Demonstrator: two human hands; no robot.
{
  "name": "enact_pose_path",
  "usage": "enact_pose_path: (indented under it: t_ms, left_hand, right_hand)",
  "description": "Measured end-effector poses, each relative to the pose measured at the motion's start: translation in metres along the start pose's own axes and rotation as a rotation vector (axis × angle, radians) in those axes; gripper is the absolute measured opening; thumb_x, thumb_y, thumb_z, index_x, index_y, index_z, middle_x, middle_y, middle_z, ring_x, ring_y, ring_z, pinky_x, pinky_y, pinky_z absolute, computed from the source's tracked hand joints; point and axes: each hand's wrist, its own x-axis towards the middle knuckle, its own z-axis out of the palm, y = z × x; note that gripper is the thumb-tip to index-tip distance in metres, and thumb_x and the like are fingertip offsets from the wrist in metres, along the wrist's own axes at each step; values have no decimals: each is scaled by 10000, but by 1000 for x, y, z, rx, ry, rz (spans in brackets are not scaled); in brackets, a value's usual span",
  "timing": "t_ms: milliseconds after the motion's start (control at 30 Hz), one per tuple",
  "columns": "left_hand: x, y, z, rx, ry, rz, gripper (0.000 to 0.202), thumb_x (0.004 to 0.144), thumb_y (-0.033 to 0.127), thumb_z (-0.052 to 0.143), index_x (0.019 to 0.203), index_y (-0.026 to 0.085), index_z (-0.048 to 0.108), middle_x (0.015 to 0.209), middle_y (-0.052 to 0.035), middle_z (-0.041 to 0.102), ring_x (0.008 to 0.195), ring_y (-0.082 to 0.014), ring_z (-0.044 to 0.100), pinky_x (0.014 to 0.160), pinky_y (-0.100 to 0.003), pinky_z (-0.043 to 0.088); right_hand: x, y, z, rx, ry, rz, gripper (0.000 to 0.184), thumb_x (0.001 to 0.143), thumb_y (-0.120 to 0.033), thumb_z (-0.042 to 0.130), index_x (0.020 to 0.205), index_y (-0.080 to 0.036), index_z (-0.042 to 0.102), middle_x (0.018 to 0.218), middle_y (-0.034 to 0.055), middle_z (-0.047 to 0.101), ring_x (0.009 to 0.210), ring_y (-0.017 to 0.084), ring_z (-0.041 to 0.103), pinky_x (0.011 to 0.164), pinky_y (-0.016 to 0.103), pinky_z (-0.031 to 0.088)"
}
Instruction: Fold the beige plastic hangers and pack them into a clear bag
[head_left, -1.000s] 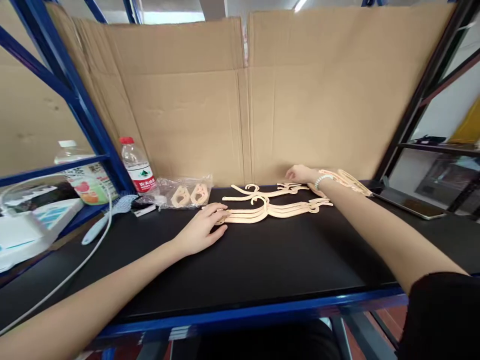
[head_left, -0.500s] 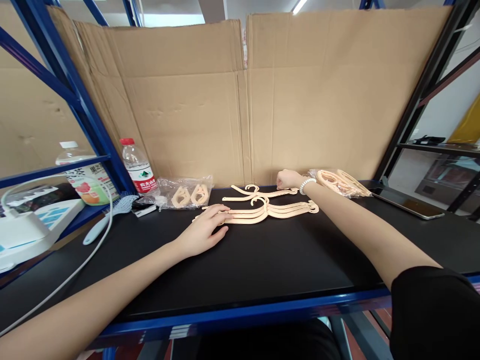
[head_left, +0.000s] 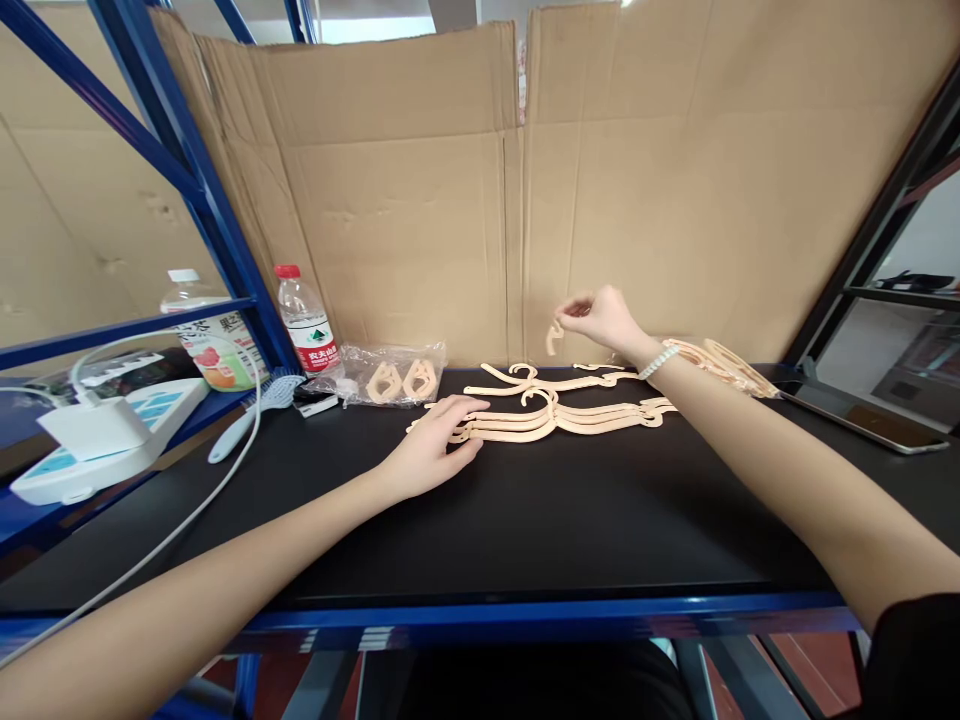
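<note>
Several beige plastic folding hangers [head_left: 517, 428] lie stacked on the black table, hooks pointing away from me. My left hand [head_left: 435, 445] rests over their left ends, fingers stretched out and thumb apart. Behind the stack is another beige hanger [head_left: 570, 384] with its hook up. My right hand [head_left: 606, 322] is raised above the right side of these hangers, its fingers pinched together. From its fingertips hangs a small beige curved hanger piece [head_left: 553, 338]; its upper end is hidden by the fingers.
At the back left a clear bag [head_left: 352, 372] holds beige clips, beside a red-capped water bottle [head_left: 307, 320]. A blue hairbrush [head_left: 251, 415], a power strip [head_left: 112, 440] and a cable are farther left. Bagged beige pieces [head_left: 724, 365] and a phone [head_left: 862, 415] lie right.
My right hand has lifted from the rear hangers and now holds up a small curved piece. My left hand stays on the stack. The view has shifted, so things appear farther right.
</note>
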Motion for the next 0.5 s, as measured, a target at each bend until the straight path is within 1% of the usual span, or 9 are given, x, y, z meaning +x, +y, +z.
enact_pose_path:
  t_ms: [33, 67, 133, 200, 267, 300, 400, 467, 500]
  left_hand:
    - [1, 3, 1, -81, 25, -55, 371, 865, 304, 542, 1223, 207, 546, 1228, -107, 583, 1135, -249, 548, 953, -412, 476]
    - [1, 7, 2, -168, 41, -113, 361, 865, 337, 549, 1200, 203, 559, 1206, -108, 600, 1103, -245, 566, 908, -397, 500]
    - [2, 16, 3, -351, 44, -218, 369, 859, 386, 569, 1174, 192, 575, 1169, -110, 628, 1036, -228, 596, 850, -367, 519]
    - [3, 25, 4, -521, 42, -283, 416, 846, 406, 599, 1200, 191, 566, 1154, -107, 642, 938, -198, 626, 811, -344, 521]
    - [3, 32, 4, -644, 67, -310, 419, 832, 413, 626, 1179, 183, 582, 1071, -91, 671, 799, -162, 634, 747, -318, 518]
    - [3, 34, 5, -676, 90, -317, 386, 829, 420, 633, 1121, 168, 611, 973, -76, 688, 737, -148, 623, 714, -304, 510]
    - [3, 36, 6, -702, 176, -335, 323, 831, 458, 628, 838, 136, 657, 680, -32, 644, 634, -133, 580, 642, -273, 477]
    - [3, 35, 6, -717, 236, -342, 349, 823, 478, 631, 758, 136, 641, 638, -26, 626, 602, -129, 568, 609, -264, 462]
    - [3, 34, 7, -724, 265, -345, 354, 812, 485, 641, 751, 136, 637, 648, -28, 631, 593, -128, 565, 595, -262, 456]
  right_hand:
    - [-5, -13, -1, 239, 68, 23, 126, 742, -213, 663, 794, -117, 726, 782, 83, 720, 739, 191, 666, 727, 290, 527]
    - [-11, -26, 0, 449, 74, 38, 132, 732, -227, 685, 789, -114, 719, 775, 85, 716, 715, 178, 658, 704, 290, 532]
    - [-27, -52, 4, 763, -9, 71, 173, 693, -242, 746, 812, -120, 716, 777, 78, 711, 706, 159, 650, 695, 283, 539]
    - [-47, -73, 11, 930, -88, 125, 208, 670, -259, 785, 809, -124, 712, 747, 63, 702, 697, 145, 646, 694, 273, 542]
    - [-68, -88, 19, 1006, -175, 162, 248, 643, -272, 816, 813, -125, 712, 736, 53, 700, 698, 140, 649, 700, 268, 544]
    - [-78, -93, 24, 1020, -214, 197, 261, 633, -286, 826, 803, -125, 710, 729, 48, 698, 692, 137, 649, 701, 269, 545]
    - [-101, -100, 34, 1031, -371, 270, 272, 619, -311, 837, 782, -133, 710, 745, 42, 701, 729, 147, 663, 729, 282, 551]
    - [-104, -98, 38, 1006, -458, 256, 264, 623, -311, 834, 790, -143, 717, 785, 48, 711, 791, 166, 674, 762, 295, 555]
    - [-101, -94, 39, 989, -462, 237, 257, 631, -311, 828, 796, -147, 719, 802, 51, 714, 808, 171, 675, 767, 297, 557]
